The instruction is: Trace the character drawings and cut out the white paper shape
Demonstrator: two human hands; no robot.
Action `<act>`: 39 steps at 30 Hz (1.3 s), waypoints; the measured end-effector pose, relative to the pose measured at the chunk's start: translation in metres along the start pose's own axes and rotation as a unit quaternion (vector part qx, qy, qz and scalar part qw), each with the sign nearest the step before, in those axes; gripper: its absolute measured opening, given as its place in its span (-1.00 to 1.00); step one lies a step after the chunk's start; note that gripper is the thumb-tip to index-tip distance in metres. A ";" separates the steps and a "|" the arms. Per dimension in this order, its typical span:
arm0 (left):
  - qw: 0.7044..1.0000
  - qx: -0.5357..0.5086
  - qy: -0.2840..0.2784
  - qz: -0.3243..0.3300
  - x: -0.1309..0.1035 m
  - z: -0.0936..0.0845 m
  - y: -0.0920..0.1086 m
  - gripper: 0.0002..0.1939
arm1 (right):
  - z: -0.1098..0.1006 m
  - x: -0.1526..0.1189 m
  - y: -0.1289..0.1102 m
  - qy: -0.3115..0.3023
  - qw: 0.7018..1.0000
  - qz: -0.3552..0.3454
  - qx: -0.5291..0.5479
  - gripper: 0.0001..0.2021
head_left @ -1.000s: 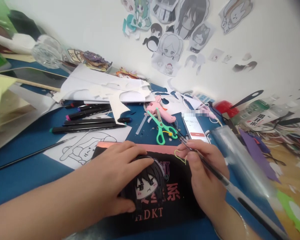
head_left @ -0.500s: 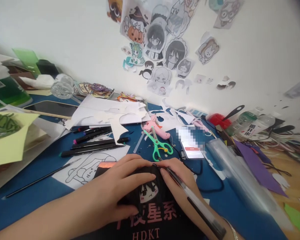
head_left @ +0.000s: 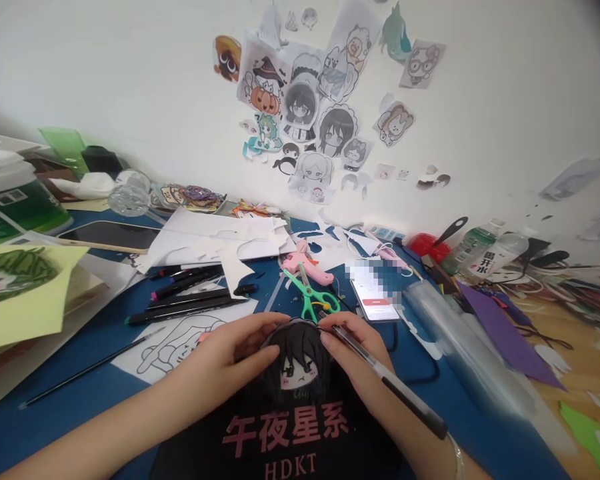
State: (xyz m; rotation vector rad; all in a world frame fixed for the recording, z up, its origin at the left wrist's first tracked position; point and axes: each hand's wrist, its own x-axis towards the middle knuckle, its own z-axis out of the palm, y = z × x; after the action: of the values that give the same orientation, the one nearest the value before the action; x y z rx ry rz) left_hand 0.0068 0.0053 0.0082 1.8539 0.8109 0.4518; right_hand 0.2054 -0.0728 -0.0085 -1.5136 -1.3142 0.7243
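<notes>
A paper cutout (head_left: 300, 357) of a cartoon head with black hair and pink cheeks stands out over a black printed surface (head_left: 280, 427) with pink characters and the letters HDKT. My left hand (head_left: 235, 350) grips the cutout's left edge, thumb on the front and fingers behind the top. On the opposite edge, my right hand (head_left: 360, 347) pinches the cutout between thumb and fingertips. A clear-barrelled pen (head_left: 387, 380) with a dark grip is also in my right hand, slanting down toward the wrist. Green-handled scissors (head_left: 313, 293) lie just beyond my fingers.
Black markers (head_left: 185, 303), a thin pen refill (head_left: 90, 367) and a line drawing (head_left: 180, 347) lie left. Beyond are a pink glue gun (head_left: 310, 263), paper scraps (head_left: 215, 237) and a lit phone (head_left: 375, 297). A clear plastic roll (head_left: 460, 340) lies right; cutouts (head_left: 300, 107) cover the wall.
My left hand has drawn back from across the cutout to its left edge, uncovering the face and more pink lettering. My right hand keeps the pen. The view has tilted slightly.
</notes>
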 end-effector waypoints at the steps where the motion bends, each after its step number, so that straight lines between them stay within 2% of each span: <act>1: 1.000 0.005 -0.007 -0.015 0.000 -0.001 0.002 -0.55 | 0.000 0.000 0.000 -0.009 1.000 -0.003 -0.004 -0.89; 4: 0.996 0.069 -0.059 -0.025 -0.004 -0.007 0.006 -0.47 | 0.000 0.000 -0.002 -0.050 0.999 -0.014 -0.007 -0.86; 7: 0.978 0.177 -0.108 0.032 -0.010 -0.011 0.005 -0.25 | 0.002 -0.002 -0.003 -0.096 0.995 -0.021 0.003 -0.85; 10: 0.954 0.262 -0.117 0.081 -0.013 -0.008 -0.001 -0.06 | 0.004 -0.003 -0.003 -0.084 0.995 -0.040 -0.019 -0.85; 14: 0.946 0.287 -0.104 0.113 -0.011 -0.001 -0.003 -0.14 | -0.001 -0.003 -0.005 -0.032 0.987 -0.124 -0.091 -0.78; 18: 0.949 0.281 -0.099 0.098 -0.008 -0.002 0.002 -0.28 | -0.011 -0.007 -0.007 -0.058 0.977 -0.187 -0.087 -0.79; 24: 0.955 0.271 -0.087 0.084 -0.006 -0.001 -0.002 -0.44 | -0.006 -0.014 0.001 -0.108 0.979 -0.169 0.044 -0.88; 28: 0.964 0.235 -0.089 0.085 -0.004 0.003 -0.010 -0.49 | -0.001 -0.011 -0.001 -0.140 0.970 -0.199 0.019 -0.77; 32: 0.980 0.163 -0.072 0.088 -0.003 0.005 -0.016 -0.55 | 0.002 -0.007 -0.006 -0.158 0.959 -0.236 -0.002 -0.75; 36: 0.988 0.122 -0.046 0.085 -0.005 0.005 -0.017 -0.48 | 0.002 -0.005 -0.008 -0.173 0.950 -0.259 -0.023 -0.76; 39: 0.987 0.131 -0.052 0.075 -0.005 0.004 -0.015 -0.45 | 0.000 -0.005 -0.008 -0.177 0.946 -0.268 -0.046 -0.78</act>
State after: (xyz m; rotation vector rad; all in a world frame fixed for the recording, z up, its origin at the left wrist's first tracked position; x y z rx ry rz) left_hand 0.0012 0.0030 -0.0067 2.1739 0.6886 0.3507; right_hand 0.2009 -0.0776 -0.0023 -1.0380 -1.9503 0.5958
